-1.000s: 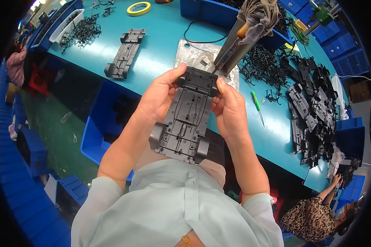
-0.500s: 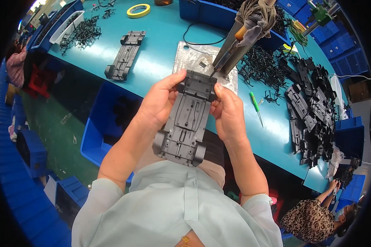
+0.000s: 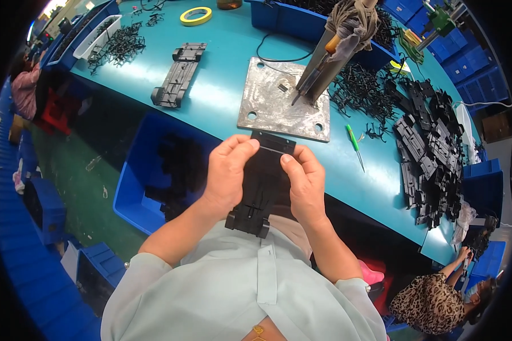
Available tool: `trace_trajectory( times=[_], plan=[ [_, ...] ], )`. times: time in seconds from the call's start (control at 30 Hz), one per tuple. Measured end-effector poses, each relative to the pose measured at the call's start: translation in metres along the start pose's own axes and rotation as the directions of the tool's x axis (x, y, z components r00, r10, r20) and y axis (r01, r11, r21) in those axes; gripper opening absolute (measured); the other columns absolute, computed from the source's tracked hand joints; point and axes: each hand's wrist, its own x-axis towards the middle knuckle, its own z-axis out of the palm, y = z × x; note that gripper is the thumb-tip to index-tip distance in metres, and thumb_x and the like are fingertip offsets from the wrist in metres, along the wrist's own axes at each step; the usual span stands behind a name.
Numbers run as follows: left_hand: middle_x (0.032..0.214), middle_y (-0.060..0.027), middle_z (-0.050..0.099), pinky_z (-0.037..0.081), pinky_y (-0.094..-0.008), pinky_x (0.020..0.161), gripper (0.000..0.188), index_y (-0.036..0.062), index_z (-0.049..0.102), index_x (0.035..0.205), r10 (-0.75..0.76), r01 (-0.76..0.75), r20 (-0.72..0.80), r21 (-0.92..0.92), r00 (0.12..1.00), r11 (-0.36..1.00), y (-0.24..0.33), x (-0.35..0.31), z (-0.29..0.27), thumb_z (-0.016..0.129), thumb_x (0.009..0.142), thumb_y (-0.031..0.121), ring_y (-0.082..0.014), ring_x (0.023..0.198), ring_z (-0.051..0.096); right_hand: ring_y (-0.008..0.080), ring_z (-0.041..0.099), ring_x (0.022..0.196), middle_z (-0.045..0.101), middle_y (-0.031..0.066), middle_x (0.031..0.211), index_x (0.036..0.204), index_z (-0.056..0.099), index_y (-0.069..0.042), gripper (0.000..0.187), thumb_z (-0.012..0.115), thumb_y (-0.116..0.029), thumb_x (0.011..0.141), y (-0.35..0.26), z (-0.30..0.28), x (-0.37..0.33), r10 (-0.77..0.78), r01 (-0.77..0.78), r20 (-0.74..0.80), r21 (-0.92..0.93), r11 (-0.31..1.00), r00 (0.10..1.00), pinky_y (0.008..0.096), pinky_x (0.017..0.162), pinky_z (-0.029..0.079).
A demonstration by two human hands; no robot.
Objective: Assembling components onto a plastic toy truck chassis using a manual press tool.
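Observation:
Between my two hands is a black plastic toy-car chassis (image 3: 256, 196), hanging down in front of my shirt past the table's edge. My left hand (image 3: 228, 170) pinches its far end at the left corner, thumb on top. At the right corner my right hand (image 3: 306, 179) grips it the same way. Just beyond this end lies a metal base plate (image 3: 267, 108) with corner holes. A soldering-iron-like tool (image 3: 307, 79) with an orange handle is fixed to the upright post on the plate, its tip pointing down. A second chassis (image 3: 179, 74) lies on the table to the left.
A heap of black chassis (image 3: 429, 153) covers the table's right side. Small black parts (image 3: 361, 91) pile beside the post. A green-handled screwdriver (image 3: 354, 145) and yellow tape roll (image 3: 196, 16) lie on the table. Below left stands a blue bin (image 3: 128, 193). Another person (image 3: 432, 301) works at lower right.
Both hands have drawn the chassis back toward me, away from under the tool's tip and off the metal plate. Its far end now tilts up, and the plate is more visible.

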Motion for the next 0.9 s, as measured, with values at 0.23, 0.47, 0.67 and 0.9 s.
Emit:
trace_trajectory(
  times=[0.23, 0.47, 0.67, 0.9],
  plan=[
    [0.076, 0.0028, 0.059, 0.044, -0.0187, 0.061, 0.007, 0.0027, 0.062, 0.078, 0.082, -0.08, -0.047, 0.035, 0.996, 0.996, -0.015, -0.015, -0.005, 0.063, 0.085, 0.003, -0.0022, 0.068, 0.051, 0.0027, 0.042, 0.069, 0.052, -0.0048, 0.075, 0.085, 0.056, -0.002, 0.01, 0.054, -0.009, 0.092, 0.008, 0.007, -0.014, 0.023, -0.028, -0.068, -0.065, 0.998, 0.997, 0.0192, 0.061, 0.038],
    [0.07, 0.0041, 0.054, 0.039, -0.0195, 0.057, 0.013, 0.0019, 0.061, 0.072, 0.12, -0.117, -0.019, 0.132, 0.993, 0.984, -0.02, -0.012, -0.002, 0.065, 0.084, 0.006, -0.0029, 0.064, 0.047, 0.0029, 0.041, 0.068, 0.051, -0.0044, 0.073, 0.081, 0.055, -0.002, 0.012, 0.056, -0.009, 0.091, 0.005, -0.003, -0.017, -0.034, 0.023, -0.069, -0.152, 0.988, 0.997, 0.0205, 0.058, 0.037],
    [0.079, -0.0035, 0.064, 0.045, -0.0268, 0.072, 0.008, 0.0019, 0.067, 0.082, 0.412, -0.346, 0.003, 0.549, 0.911, 0.76, 0.061, 0.042, -0.004, 0.064, 0.083, 0.009, -0.0115, 0.075, 0.057, 0.0116, 0.058, 0.09, 0.058, 0.0081, 0.115, 0.13, 0.048, -0.004, 0.042, 0.06, -0.018, 0.092, -0.003, -0.01, -0.003, 0.048, -0.016, 0.148, -0.212, 0.977, 0.988, 0.0265, 0.073, 0.05],
    [0.085, -0.0068, 0.066, 0.049, -0.0265, 0.069, 0.028, -0.0054, 0.064, 0.096, 0.342, -0.227, -0.092, 0.585, 0.935, 0.778, 0.147, 0.188, -0.066, 0.065, 0.089, 0.021, -0.0133, 0.074, 0.061, 0.0076, 0.058, 0.079, 0.065, 0.0026, 0.093, 0.109, 0.064, -0.001, 0.023, 0.057, -0.016, 0.093, -0.044, -0.097, -0.005, -0.034, 0.033, 0.002, -0.358, 0.933, 0.999, 0.0242, 0.069, 0.049]
  ],
)
